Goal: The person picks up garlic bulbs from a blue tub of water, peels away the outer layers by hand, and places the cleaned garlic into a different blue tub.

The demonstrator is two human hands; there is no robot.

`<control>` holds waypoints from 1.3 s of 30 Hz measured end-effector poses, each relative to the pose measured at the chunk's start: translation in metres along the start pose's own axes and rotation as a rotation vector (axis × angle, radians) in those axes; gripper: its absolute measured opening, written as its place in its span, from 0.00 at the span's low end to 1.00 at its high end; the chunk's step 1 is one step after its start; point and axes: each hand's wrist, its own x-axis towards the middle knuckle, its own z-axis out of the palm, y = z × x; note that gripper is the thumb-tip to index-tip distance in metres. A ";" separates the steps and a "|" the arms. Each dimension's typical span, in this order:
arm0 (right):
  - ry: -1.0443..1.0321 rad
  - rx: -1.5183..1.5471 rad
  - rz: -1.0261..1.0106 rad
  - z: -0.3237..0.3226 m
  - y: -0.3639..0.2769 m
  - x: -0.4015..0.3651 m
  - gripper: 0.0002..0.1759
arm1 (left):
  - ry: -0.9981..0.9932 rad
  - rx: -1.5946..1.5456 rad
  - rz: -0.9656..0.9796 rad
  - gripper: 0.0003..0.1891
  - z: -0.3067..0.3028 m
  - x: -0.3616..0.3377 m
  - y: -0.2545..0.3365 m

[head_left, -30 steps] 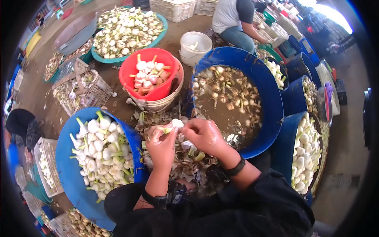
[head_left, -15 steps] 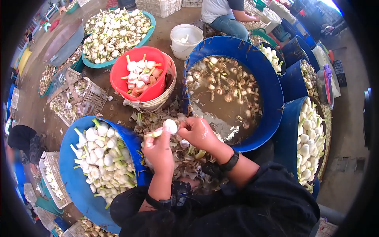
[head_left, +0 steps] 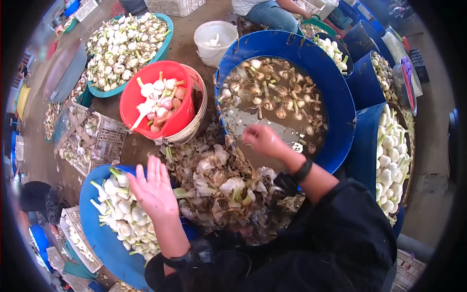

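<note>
We are holding our left hand spread flat, fingers released and gripping nothing, over the peeled garlic lying in the near blue tub. Beyond the heap of skins, our right hand is hovering at the water tub; its blurred fingers are not telling us their grip. The soaking bulbs are likely feeling light, firm and slippery, so we are judging the stalk the surest hold.
</note>
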 end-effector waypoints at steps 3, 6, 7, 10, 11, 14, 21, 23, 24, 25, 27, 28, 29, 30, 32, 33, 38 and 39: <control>0.532 -0.094 0.277 0.004 0.090 0.100 0.23 | 0.135 0.312 -0.109 0.35 -0.012 -0.005 -0.021; 0.404 0.115 0.550 0.013 0.182 0.166 0.31 | 0.102 0.513 -0.139 0.22 -0.014 -0.006 -0.033; 0.410 0.125 0.532 0.009 0.172 0.175 0.31 | 0.081 0.590 -0.115 0.21 -0.013 -0.006 -0.036; 0.091 0.202 0.489 -0.001 0.131 0.140 0.27 | 0.043 0.769 -0.114 0.20 -0.009 -0.003 -0.047; -0.020 0.224 0.476 -0.002 0.115 0.124 0.26 | 0.028 0.840 -0.110 0.20 -0.008 -0.003 -0.049; -0.230 0.382 0.318 0.007 0.099 0.088 0.24 | -0.150 0.897 -0.160 0.22 -0.001 -0.002 -0.058; -0.291 -0.031 -0.260 0.017 -0.066 -0.055 0.11 | -0.302 0.896 -0.461 0.26 0.009 -0.035 -0.067; -0.339 -0.182 -0.297 0.028 -0.084 -0.070 0.10 | -0.235 0.952 -0.376 0.17 0.012 -0.037 -0.061; -0.305 -0.273 -0.302 0.034 -0.090 -0.074 0.10 | -0.240 0.970 -0.320 0.14 0.007 -0.035 -0.062; -0.270 -0.364 -0.309 0.038 -0.094 -0.077 0.09 | -0.244 0.966 -0.318 0.14 -0.001 -0.034 -0.064; -0.239 -0.442 -0.326 0.044 -0.102 -0.081 0.10 | -0.208 0.843 -0.259 0.11 -0.013 -0.031 -0.069; -0.213 -0.516 -0.338 0.045 -0.103 -0.083 0.11 | -0.216 0.839 -0.261 0.11 -0.010 -0.034 -0.063; -0.134 -0.453 -0.437 0.048 -0.094 -0.082 0.12 | -0.181 0.833 -0.367 0.10 -0.002 -0.038 -0.055; -0.129 -0.462 -0.435 0.047 -0.091 -0.080 0.12 | -0.146 0.826 -0.474 0.09 0.002 -0.040 -0.050; -0.342 0.225 -0.022 0.042 -0.088 -0.076 0.14 | -0.208 0.847 -0.447 0.14 0.001 -0.041 -0.049; -0.420 0.462 0.105 0.047 -0.073 -0.073 0.16 | -0.264 0.764 -0.466 0.13 0.005 -0.044 -0.048; -0.162 0.054 -0.220 0.034 -0.092 -0.094 0.14 | -0.291 0.796 -0.373 0.14 0.009 -0.045 -0.047; -0.158 -0.097 -0.272 0.034 -0.095 -0.097 0.13 | -0.280 0.808 -0.396 0.13 0.011 -0.047 -0.045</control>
